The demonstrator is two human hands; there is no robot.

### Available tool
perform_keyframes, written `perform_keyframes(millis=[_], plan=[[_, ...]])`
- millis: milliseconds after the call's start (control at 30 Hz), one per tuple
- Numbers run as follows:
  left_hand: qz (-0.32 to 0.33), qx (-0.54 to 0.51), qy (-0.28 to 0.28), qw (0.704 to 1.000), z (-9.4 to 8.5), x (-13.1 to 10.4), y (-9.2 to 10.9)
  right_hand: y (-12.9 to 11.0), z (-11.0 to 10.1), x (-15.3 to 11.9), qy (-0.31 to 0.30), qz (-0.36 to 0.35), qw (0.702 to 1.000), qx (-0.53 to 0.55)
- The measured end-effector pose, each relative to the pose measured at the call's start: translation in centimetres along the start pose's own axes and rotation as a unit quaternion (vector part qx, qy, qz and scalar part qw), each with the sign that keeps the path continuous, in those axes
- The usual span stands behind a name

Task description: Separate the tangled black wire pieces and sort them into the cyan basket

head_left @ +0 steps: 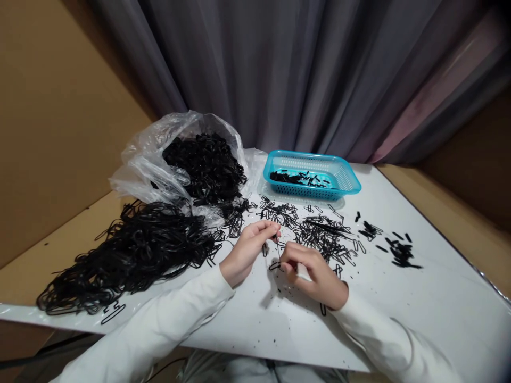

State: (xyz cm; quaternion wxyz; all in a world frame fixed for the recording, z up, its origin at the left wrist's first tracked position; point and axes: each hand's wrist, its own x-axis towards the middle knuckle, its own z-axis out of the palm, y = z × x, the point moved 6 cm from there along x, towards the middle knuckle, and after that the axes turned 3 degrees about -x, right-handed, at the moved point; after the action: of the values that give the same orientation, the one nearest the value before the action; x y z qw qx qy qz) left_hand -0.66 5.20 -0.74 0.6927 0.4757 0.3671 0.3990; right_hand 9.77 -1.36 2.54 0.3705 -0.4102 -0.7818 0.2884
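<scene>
Over the middle of the white table [247, 330], my left hand [245, 250] has thumb and forefinger pinched on the upper end of a thin black strip [278, 247]. Just below and to the right, my right hand [313, 272] is closed with its fingertips at the lower end of the same strip. The strip looks stretched between both hands; its ends are hidden by the fingers. Beneath and beyond the hands lie narrow black loops [325, 242], scattered and in a loose heap. Another loop [323, 308] lies under my right wrist.
Long black loops [139, 255] form a big heap on the left. Behind it, a clear plastic bag [139, 154] holds more black pieces. A blue basket [351, 183] with short black pieces stands at the back. Similar short pieces [401, 252] lie on the right. A grey curtain [247, 69] hangs behind.
</scene>
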Motion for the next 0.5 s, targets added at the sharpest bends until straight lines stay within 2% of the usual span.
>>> perform_keyframes(millis=[133,267,400,500], plan=[[0.02,-0.014,0.042,0.999,-0.7,0.3,-0.3,-0.2,0.2,-0.2,-0.006,-0.009,1.0,0.008],[0.047,-0.029,0.082,0.995,-1.6,0.8,0.4,-0.3,0.7,-0.3,-0.015,-0.022,1.0,0.014],[0.039,-0.038,0.033,0.998,-1.1,0.9,1.2,0.5,-0.4,-0.3,0.055,0.028,0.998,0.013],[0.005,-0.036,-0.013,0.999,-0.3,0.6,0.8,1.8,-1.5,-0.5,0.125,0.092,0.988,0.008]])
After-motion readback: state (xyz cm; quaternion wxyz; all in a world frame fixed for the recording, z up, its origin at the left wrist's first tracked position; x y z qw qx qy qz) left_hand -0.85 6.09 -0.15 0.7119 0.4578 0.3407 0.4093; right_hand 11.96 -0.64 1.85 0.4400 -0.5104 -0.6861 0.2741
